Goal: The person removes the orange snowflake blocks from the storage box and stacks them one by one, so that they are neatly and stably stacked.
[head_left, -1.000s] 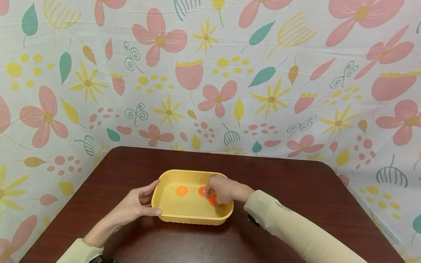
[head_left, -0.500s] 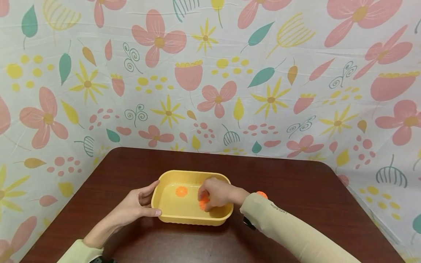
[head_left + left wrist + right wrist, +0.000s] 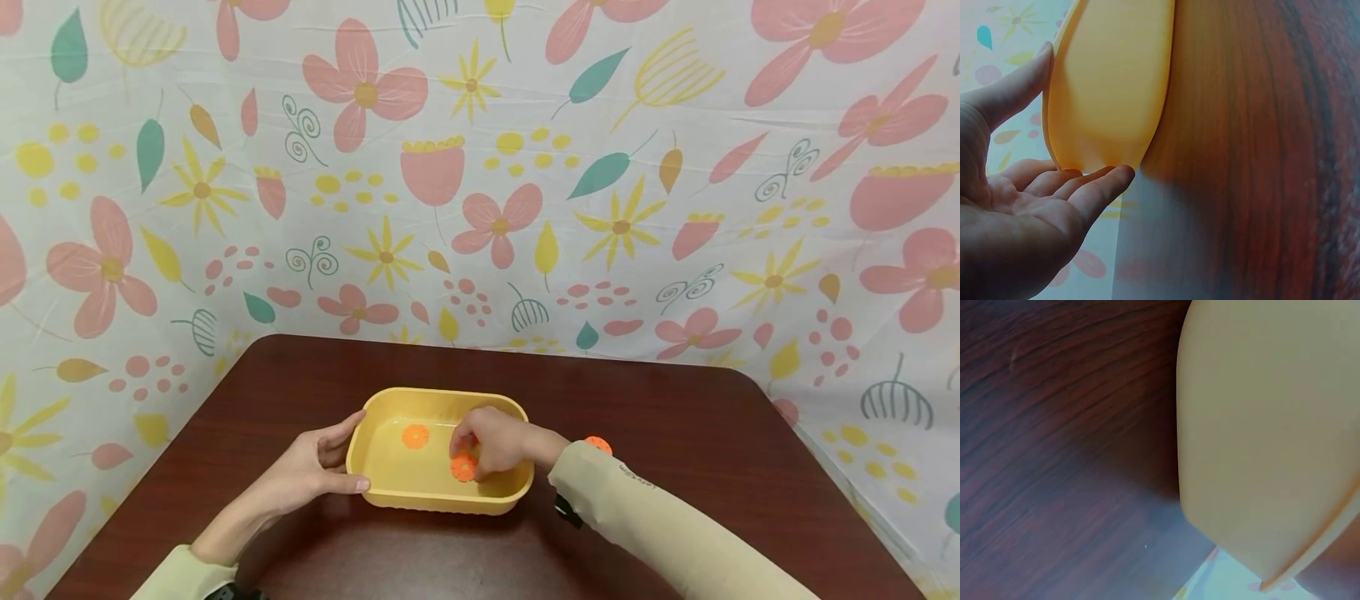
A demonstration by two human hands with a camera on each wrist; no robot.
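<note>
A yellow plastic basin point(image 3: 420, 502) with rounded corners stands on the table. My left hand point(image 3: 306, 467) holds its left end, with the thumb at the front corner and the fingers at the back corner. In the left wrist view the fingers point(image 3: 1105, 190) touch the basin's end wall. Inside the basin, near its right end, my right hand point(image 3: 495, 442) pinches an orange, scalloped round slice point(image 3: 462, 468) between thumb and fingers. A similar slice point(image 3: 415, 436) lies on the basin floor to the left. In the right wrist view the basin's outer wall point(image 3: 1260, 425) hides the hand.
Beyond the right forearm, an orange piece point(image 3: 597, 444) shows on the table, partly hidden by the sleeve point(image 3: 637, 508). The dark wooden table point(image 3: 645, 400) has rounded far corners and meets a flower-patterned cloth backdrop point(image 3: 480, 167).
My right hand has shifted left inside the basin, and the slice at its fingers is now lower and nearer the front. The orange piece beyond the sleeve has come into view. My left hand stays put.
</note>
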